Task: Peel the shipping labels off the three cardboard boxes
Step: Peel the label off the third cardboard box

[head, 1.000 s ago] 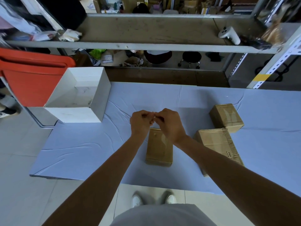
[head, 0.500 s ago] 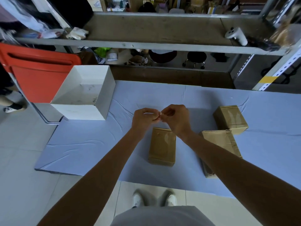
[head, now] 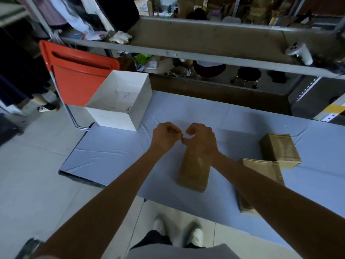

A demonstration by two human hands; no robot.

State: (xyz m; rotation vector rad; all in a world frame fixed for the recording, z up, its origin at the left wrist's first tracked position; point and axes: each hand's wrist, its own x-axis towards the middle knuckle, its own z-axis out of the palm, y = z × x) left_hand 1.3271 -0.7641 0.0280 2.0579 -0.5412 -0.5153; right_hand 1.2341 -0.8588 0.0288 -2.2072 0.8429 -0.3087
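Observation:
Three brown cardboard boxes lie on the blue sheet (head: 115, 152). The middle box (head: 193, 171) sits just below my hands. A second box (head: 261, 169) lies to its right, partly hidden by my right forearm. The third box (head: 279, 149) stands farther right. No label shows on their visible faces. My left hand (head: 165, 136) and my right hand (head: 201, 141) are raised above the middle box's far end. Both are curled, with fingertips meeting and pinching a tiny scrap of label that is barely visible.
An open white box (head: 112, 119) stands on the sheet's far left corner. A red chair (head: 78, 75) is behind it. A grey shelf (head: 205, 40) runs across the back, with a white controller (head: 298, 53) on it. My shoes (head: 194, 236) stand at the sheet's near edge.
My hands stay pinched together above the middle box, their fingers shifting slightly. The view has swung a little to the left. The boxes have not moved.

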